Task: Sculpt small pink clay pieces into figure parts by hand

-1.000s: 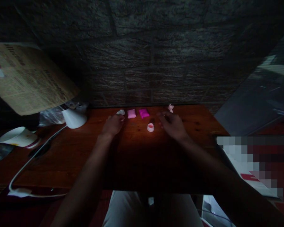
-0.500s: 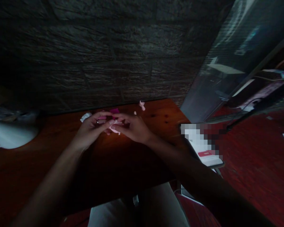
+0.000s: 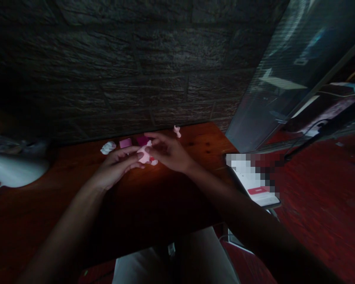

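Observation:
A pale pink piece of crumpled paper (image 3: 143, 155) is pinched between the thumb and fingers of my left hand (image 3: 116, 167). My right hand (image 3: 173, 154) grips the paper's other side with its thumb and bent fingers. A small red patch shows at its lower edge. Just beyond the hands lie a pink square (image 3: 125, 142) and a darker magenta square (image 3: 142, 139), each partly covered by fingers. A crumpled white wad (image 3: 108, 148) sits to their left. Farther right, near the wall, stands a small twisted pink piece (image 3: 177, 131).
The wooden table (image 3: 207, 138) meets a dark stone-patterned wall (image 3: 165, 59). A white rounded object, maybe a lamp (image 3: 17, 169), stands at the left. A device with a lit, partly blurred screen (image 3: 262, 197) is at the right edge, above a red floor (image 3: 319, 205).
Both hands have turned the pink paper, so a broader face and a red patch show. The hands have spread slightly, uncovering more of the white wad and the pink square.

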The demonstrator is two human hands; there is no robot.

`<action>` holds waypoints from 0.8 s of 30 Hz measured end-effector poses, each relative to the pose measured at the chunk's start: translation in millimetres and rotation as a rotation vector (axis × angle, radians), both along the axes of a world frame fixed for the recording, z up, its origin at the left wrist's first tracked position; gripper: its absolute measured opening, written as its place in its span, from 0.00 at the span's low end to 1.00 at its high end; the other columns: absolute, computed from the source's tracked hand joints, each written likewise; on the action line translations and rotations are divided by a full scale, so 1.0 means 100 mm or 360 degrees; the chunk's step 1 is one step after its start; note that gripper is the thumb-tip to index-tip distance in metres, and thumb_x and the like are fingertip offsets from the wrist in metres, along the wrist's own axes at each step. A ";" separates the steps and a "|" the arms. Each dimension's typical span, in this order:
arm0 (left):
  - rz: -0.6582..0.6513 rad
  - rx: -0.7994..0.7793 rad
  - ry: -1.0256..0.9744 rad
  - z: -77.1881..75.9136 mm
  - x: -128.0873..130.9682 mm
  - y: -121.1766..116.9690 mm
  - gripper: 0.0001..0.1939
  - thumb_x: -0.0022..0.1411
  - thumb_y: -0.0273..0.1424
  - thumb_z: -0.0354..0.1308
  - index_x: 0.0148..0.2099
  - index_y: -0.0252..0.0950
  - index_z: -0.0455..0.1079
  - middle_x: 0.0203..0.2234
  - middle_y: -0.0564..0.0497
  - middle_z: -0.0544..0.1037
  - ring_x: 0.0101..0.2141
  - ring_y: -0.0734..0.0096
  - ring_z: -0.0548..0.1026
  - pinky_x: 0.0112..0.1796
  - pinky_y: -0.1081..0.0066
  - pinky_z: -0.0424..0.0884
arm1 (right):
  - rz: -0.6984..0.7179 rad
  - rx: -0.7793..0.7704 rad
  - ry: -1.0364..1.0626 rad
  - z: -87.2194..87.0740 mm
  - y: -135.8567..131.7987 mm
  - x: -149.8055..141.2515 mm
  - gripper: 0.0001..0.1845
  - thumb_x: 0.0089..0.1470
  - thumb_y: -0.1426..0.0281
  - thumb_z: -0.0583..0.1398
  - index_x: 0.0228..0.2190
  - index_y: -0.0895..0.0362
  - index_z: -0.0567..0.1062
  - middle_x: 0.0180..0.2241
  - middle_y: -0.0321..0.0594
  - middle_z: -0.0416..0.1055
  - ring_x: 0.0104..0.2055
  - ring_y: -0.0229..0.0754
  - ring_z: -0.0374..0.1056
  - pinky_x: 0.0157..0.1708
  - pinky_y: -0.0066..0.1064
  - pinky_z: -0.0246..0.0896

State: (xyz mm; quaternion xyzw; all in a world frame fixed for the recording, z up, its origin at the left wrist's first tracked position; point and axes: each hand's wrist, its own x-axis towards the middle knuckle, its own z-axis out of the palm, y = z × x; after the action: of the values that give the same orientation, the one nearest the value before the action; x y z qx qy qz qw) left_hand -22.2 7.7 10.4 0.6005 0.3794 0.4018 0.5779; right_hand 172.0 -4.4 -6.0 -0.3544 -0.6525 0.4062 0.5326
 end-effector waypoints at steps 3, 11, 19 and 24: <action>0.0022 0.0026 -0.0043 -0.01 0.00 0.01 0.18 0.49 0.33 0.75 0.44 0.38 0.82 0.38 0.46 0.85 0.34 0.66 0.83 0.31 0.72 0.83 | 0.0211 -0.0139 -0.0001 0.05 0.00 0.05 0.09 0.57 0.70 0.65 0.41 0.51 0.79 0.33 0.33 0.76 0.34 0.37 0.72 0.36 0.29 0.69; 0.0034 -0.0026 -0.0120 -0.08 -0.01 0.03 0.18 0.50 0.32 0.75 0.45 0.38 0.82 0.39 0.46 0.85 0.33 0.70 0.83 0.37 0.71 0.83 | 0.0283 -0.0295 0.0172 0.07 -0.01 0.05 0.10 0.47 0.71 0.72 0.34 0.51 0.82 0.34 0.34 0.81 0.38 0.41 0.77 0.43 0.35 0.72; -0.0026 -0.0269 -0.0228 -0.10 -0.08 0.07 0.12 0.53 0.27 0.72 0.42 0.35 0.83 0.38 0.45 0.86 0.35 0.67 0.84 0.37 0.73 0.83 | 0.0080 -0.0156 0.0014 0.09 -0.06 0.03 0.06 0.54 0.64 0.68 0.33 0.52 0.84 0.30 0.35 0.81 0.32 0.41 0.75 0.40 0.36 0.73; 0.0034 -0.0256 -0.0271 -0.10 -0.11 0.09 0.12 0.58 0.25 0.69 0.46 0.37 0.82 0.43 0.44 0.85 0.43 0.63 0.84 0.44 0.69 0.83 | 0.0152 -0.0122 0.0122 0.07 -0.05 0.03 0.09 0.51 0.65 0.70 0.37 0.50 0.84 0.37 0.35 0.83 0.37 0.41 0.77 0.44 0.37 0.73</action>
State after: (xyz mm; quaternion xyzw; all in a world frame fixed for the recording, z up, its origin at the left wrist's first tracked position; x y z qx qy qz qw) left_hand -32.8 16.4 0.0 0.5119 0.3662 0.4258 0.6501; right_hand 175.0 -9.6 1.0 -0.3271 -0.6317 0.4691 0.5234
